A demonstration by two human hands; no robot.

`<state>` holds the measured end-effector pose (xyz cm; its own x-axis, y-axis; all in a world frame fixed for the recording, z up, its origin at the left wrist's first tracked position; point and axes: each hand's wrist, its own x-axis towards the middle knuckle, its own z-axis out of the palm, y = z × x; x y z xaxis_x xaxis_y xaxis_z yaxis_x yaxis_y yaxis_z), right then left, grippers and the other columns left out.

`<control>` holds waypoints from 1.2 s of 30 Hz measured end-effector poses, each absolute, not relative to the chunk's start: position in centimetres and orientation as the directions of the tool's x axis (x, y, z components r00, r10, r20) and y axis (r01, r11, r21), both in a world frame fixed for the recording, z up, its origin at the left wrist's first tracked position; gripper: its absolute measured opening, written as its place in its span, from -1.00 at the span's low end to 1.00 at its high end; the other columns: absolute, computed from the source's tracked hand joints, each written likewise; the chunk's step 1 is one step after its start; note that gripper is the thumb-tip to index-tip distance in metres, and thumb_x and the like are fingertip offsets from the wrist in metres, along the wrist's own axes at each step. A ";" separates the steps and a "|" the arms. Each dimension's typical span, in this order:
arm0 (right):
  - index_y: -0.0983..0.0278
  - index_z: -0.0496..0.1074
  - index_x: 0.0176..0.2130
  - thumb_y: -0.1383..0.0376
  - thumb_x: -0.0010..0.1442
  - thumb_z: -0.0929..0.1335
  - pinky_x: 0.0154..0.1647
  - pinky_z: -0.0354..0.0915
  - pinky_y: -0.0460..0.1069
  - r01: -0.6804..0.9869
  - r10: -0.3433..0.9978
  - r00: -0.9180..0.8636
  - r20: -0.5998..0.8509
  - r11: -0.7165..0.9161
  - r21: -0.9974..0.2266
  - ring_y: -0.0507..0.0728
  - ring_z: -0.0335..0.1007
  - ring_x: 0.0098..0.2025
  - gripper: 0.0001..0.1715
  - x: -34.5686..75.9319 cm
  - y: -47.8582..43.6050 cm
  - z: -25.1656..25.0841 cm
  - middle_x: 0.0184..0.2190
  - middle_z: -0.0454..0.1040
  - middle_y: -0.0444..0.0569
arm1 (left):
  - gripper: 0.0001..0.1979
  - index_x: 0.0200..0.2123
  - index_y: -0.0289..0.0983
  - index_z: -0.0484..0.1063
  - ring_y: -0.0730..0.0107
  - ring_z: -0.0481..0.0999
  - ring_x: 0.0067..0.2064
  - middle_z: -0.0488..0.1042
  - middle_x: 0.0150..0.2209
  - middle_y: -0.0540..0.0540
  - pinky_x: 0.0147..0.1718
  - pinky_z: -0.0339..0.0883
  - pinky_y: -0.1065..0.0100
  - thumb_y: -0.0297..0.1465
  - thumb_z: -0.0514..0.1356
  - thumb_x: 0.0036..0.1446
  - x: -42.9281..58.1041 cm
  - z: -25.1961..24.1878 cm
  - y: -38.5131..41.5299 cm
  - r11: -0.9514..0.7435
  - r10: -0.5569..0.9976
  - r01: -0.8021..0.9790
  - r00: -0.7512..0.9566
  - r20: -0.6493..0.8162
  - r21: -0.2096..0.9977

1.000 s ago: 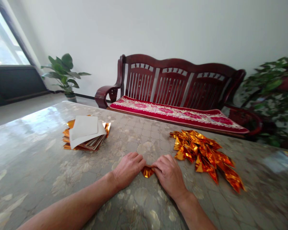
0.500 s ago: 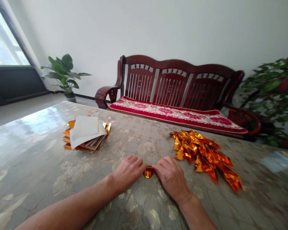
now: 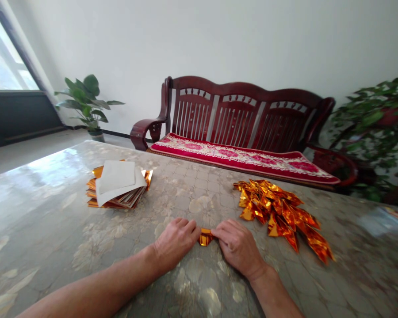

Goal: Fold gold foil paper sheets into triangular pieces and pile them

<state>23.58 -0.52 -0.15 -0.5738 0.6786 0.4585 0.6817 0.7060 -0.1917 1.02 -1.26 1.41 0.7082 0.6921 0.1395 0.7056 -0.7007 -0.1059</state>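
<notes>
A small folded piece of gold foil paper point(image 3: 205, 237) lies between my two hands, low over the table near its front. My left hand point(image 3: 177, 240) is closed on its left end, and my right hand point(image 3: 237, 245) pinches the right end. The fingertips cover both ends, so only the shiny middle shows. To the right lies a heap of folded gold foil pieces point(image 3: 278, 205), pointed and overlapping. On the left sits a stack of foil paper sheets point(image 3: 119, 181), white backs up, with gold edges sticking out.
The table point(image 3: 172, 190) has a glossy floral cover. A clear plastic bag point(image 3: 383, 221) lies at its right. Behind stands a dark wooden bench point(image 3: 235, 115) with a red patterned cushion point(image 3: 232, 153). Potted plants point(image 3: 88, 101) stand at left and right.
Both hands have shifted very slightly, the fingertips a little further apart, and slightly more of the gold foil paper shows between them. The stack and heap stay in place.
</notes>
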 end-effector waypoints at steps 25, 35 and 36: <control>0.22 0.49 -0.33 0.55 0.08 0.25 -0.24 0.20 -0.04 0.674 0.723 -0.582 0.371 0.685 -0.277 0.09 0.31 -0.27 -0.68 21.4 -2.1 0.4 -0.39 0.43 -0.08 | -0.87 -0.22 -0.27 0.44 0.14 0.43 -0.17 0.46 -0.24 -0.14 -0.22 0.29 0.17 -0.42 0.09 0.31 2.4 1.3 -1.0 -0.543 0.831 0.840 0.538 0.146 -0.003; 0.16 0.51 -0.15 0.47 0.25 0.27 -0.14 0.24 0.02 0.546 0.626 -0.649 0.432 0.779 -0.308 0.12 0.36 -0.19 -0.69 19.8 -2.2 -0.2 -0.25 0.54 -0.09 | -0.93 -0.18 -0.25 0.37 0.24 0.38 -0.15 0.40 -0.17 -0.08 -0.15 0.28 0.28 -0.41 0.14 0.26 2.5 1.5 0.6 -0.379 0.925 0.879 0.363 0.111 0.290; 0.17 0.51 -0.16 0.49 0.26 0.25 -0.15 0.25 0.01 0.559 0.648 -0.603 0.466 0.760 -0.333 0.11 0.36 -0.21 -0.67 20.1 -1.8 -0.3 -0.28 0.55 -0.09 | -0.92 -0.17 -0.24 0.36 0.26 0.38 -0.14 0.40 -0.17 -0.07 -0.14 0.27 0.29 -0.41 0.15 0.25 2.4 1.2 0.7 -0.397 0.918 0.858 0.375 0.132 0.326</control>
